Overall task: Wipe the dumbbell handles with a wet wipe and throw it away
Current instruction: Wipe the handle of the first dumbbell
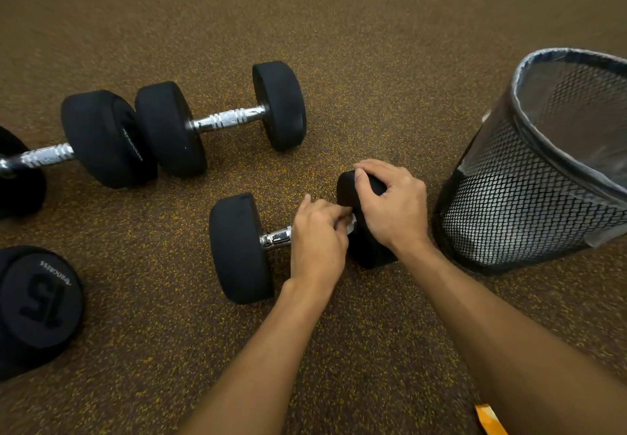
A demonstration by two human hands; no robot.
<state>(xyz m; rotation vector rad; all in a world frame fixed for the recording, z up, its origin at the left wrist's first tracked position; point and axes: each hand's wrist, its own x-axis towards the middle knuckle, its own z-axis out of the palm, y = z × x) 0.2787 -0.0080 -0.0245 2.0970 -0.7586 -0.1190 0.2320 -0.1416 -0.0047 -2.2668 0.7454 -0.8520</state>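
Two hands: both were down on the near dumbbell [239, 248], which lay just beside the base of the mesh bin [529, 197].
Left hand [317, 241]: its fingers were curled over the chrome handle [276, 236], pressing the wet wipe [350, 225] against it.
Wet wipe: only a white scrap showed under the fingers, at the end of the handle nearer the bin.
Right hand [390, 203]: it was clamped over the top of the bin-side head [371, 251], fingers hooked over its upper edge.
Why that hold: probably to stop the round weight rolling while the other hand rubbed along the bar.
Uncovered handle: a short bright stretch showed on the side away from the bin; whether it was already wiped could not be told.
Bin: it was lined with a clear bag and stood open-mouthed within arm's reach, likely so that the used wipe could be dropped in without getting up.
Other dumbbells: the far dumbbell [220, 118], the left dumbbell [44, 156] and the "15" dumbbell [37, 298] lay well apart from the bin, none of them touched.
Stage: wiping seemed to be under way, with the throwing away not yet done.
Orange strip [488, 417]: it lay at the frame's lower edge, on the person's side of the bin; what it was could not be told.
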